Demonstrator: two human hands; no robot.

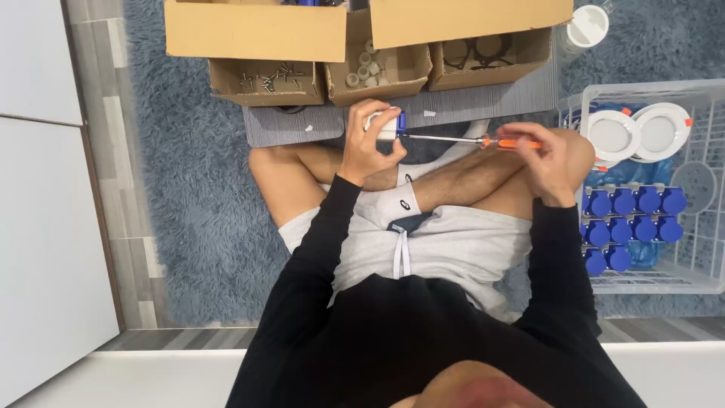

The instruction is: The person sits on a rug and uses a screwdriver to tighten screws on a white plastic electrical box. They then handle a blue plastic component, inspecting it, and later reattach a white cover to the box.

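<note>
— Grey shag rug (pixel 189 219) fills nine o'clock, its left edge meeting the tile strip (pixel 106 151); that side lies open beside the knee.

— And at twelve?

— Three open cardboard trays: the left tray (pixel 266 85) holds dark screws, the middle tray (pixel 377 74) pale round caps, the right tray (pixel 487 60) black rings. A bigger box (pixel 257 30) overhangs them.

— The hands?

— Left hand (pixel 368 143), just left of centre, is wrapped shut around a white-and-blue part (pixel 387 123) above the crossed legs. A screwdriver (pixel 472 140) runs from it toward three o'clock, its tip at the part; the right hand (pixel 540 162) is curled closed around the orange handle.

— Further right?

— White wire basket (pixel 702 279) at three o'clock, just beside the right knee: round white discs up top, rows of blue caps (pixel 630 202) below. A white cup (pixel 587 26) stands at one o'clock.
</note>
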